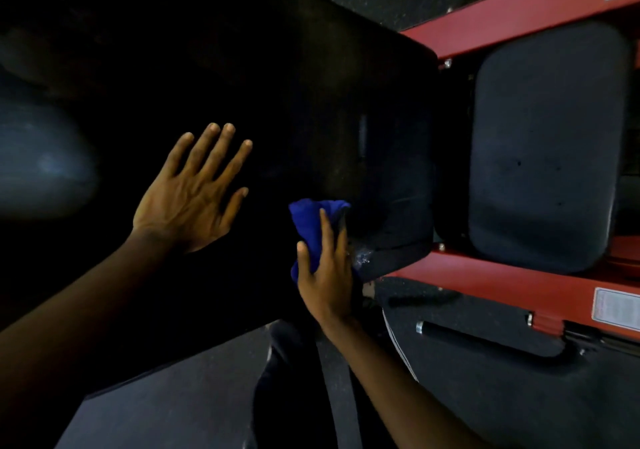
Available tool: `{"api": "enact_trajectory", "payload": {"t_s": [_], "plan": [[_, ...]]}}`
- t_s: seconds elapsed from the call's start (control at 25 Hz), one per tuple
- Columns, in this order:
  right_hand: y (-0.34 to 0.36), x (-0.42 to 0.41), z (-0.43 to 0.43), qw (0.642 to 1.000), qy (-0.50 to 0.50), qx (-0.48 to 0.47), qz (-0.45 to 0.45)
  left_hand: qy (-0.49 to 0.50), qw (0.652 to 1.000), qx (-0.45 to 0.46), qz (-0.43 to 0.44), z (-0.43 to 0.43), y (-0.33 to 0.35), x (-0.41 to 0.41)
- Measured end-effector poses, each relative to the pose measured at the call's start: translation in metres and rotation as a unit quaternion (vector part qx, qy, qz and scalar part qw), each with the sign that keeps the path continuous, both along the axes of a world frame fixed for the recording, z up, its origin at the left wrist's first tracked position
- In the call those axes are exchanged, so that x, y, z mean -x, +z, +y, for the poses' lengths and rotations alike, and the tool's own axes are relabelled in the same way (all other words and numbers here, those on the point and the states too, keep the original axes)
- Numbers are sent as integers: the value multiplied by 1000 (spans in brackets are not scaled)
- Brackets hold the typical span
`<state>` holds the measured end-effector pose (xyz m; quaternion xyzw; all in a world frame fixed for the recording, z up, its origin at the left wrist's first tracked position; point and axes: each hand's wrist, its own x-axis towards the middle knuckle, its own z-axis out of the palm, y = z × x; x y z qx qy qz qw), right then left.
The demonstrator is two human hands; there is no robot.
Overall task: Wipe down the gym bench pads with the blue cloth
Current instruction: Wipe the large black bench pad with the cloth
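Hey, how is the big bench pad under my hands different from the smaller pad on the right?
The big pad is much larger and near black in shadow; the smaller pad is lit, dark grey. The big pad has the left hand flat on it and the right hand holding the blue cloth against it; the smaller pad is untouched. Both have rounded corners.

Cloth [311, 218] partly behind right hand [327, 275]
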<state>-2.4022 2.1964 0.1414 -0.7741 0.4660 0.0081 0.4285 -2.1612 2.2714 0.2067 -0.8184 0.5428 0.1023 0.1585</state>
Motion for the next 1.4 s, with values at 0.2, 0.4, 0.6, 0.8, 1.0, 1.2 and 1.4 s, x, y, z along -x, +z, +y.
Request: {"api": "enact_trajectory", "payload": {"t_s": [0.2, 0.4, 0.6, 0.8, 1.0, 1.2, 1.4], "plan": [[-49, 28, -61, 998, -15, 49, 35, -7, 1000, 9, -6, 0, -2, -2], [-63, 22, -89, 952, -279, -16, 125, -7, 1000, 18, -9, 1, -2, 0], [-3, 15, 11, 992, -117, -7, 45, -4, 1000, 22, -5, 2, -2, -2], [-29, 32, -31, 997, -70, 11, 43, -8, 1000, 26, -1, 0, -3, -1], [-72, 24, -109, 939, -292, -14, 180, -14, 1000, 23, -11, 3, -5, -1], [-23, 19, -27, 976, -198, -19, 89, -8, 1000, 21, 0, 2, -3, -1], [-63, 45, -85, 959, -242, -26, 148, -4, 1000, 21, 10, 0, -1, -1]]}}
